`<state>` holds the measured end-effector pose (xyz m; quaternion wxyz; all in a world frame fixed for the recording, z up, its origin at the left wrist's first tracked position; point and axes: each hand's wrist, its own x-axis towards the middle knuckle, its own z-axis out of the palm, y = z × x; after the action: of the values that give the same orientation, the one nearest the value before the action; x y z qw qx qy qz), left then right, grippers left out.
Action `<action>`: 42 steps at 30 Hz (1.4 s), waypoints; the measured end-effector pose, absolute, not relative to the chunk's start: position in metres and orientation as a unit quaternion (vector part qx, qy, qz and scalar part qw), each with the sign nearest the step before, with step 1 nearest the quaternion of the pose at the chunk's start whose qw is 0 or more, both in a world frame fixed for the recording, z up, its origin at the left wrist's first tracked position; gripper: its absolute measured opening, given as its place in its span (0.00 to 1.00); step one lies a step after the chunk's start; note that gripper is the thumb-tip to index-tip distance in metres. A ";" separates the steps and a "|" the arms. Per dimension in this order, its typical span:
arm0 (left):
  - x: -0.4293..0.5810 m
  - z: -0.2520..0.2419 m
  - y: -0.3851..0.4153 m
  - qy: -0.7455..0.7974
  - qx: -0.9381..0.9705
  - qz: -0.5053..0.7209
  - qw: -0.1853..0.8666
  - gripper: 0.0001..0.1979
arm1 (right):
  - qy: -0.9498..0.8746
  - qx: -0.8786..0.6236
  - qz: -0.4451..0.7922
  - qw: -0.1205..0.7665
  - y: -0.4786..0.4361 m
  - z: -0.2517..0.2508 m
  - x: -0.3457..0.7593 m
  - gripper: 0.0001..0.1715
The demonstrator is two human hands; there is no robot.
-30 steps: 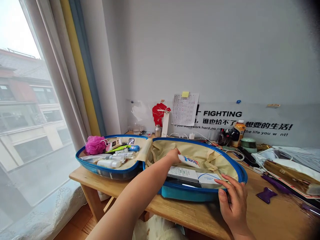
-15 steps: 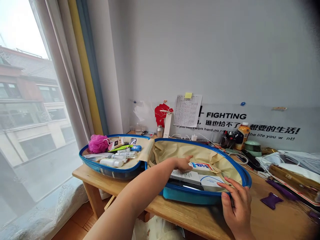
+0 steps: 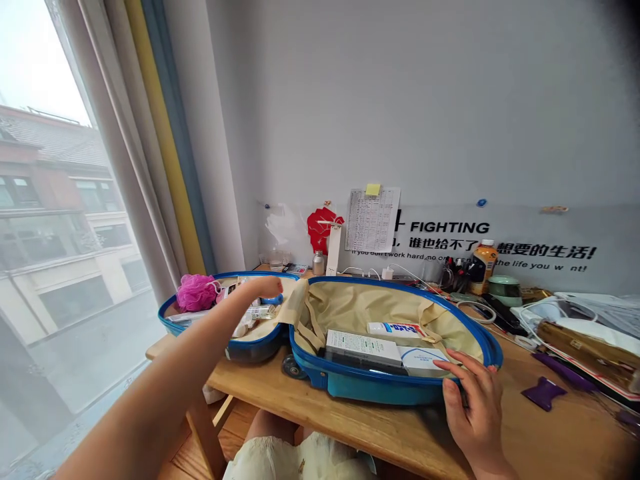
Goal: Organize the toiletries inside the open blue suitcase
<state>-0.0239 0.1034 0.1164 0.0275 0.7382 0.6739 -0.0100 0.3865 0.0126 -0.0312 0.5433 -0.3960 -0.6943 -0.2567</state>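
A small blue suitcase [image 3: 385,390] lies open on the wooden desk, both halves lined in beige. My left hand [image 3: 267,287] reaches over the left half [image 3: 250,347], above several small bottles and tubes [image 3: 255,311], its fingers curled away from view. My right hand [image 3: 473,400] holds the near rim of the right half, fingers over the edge and thumb on the outer wall. In that half lie a white toothpaste tube [image 3: 397,328], a long white box [image 3: 363,345] and a smaller white box [image 3: 423,360].
A pink bath pouf [image 3: 196,292] sits at the left half's far end. Along the wall stand an orange bottle [image 3: 484,260], a green jar [image 3: 505,287], cables and a pinned paper sheet [image 3: 373,219]. Bags [image 3: 585,333] and a purple clip [image 3: 544,392] lie at right. Curtains and a window are at left.
My left hand let go of the toothpaste tube in the right half and swung left over the other half. The tube now lies flat. My right hand stayed on the rim.
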 end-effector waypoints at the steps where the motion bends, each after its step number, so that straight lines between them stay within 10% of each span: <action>1: -0.039 0.115 0.099 0.681 0.730 -0.045 0.035 0.17 | -0.693 -0.396 -0.258 0.544 0.013 -0.031 0.386 0.14; 25: -0.082 0.077 0.071 0.659 0.734 -0.153 -0.059 0.29 | -0.688 -0.400 -0.242 0.555 0.015 -0.036 0.387 0.14; 42: -0.017 0.140 0.068 0.628 0.773 0.033 -0.084 0.29 | -0.687 -0.405 -0.235 0.555 0.013 -0.034 0.387 0.14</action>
<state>-0.0165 0.0683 0.1398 -0.0843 0.7728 0.6282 0.0334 0.3869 0.0133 -0.0337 0.5555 -0.4048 -0.6872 -0.2351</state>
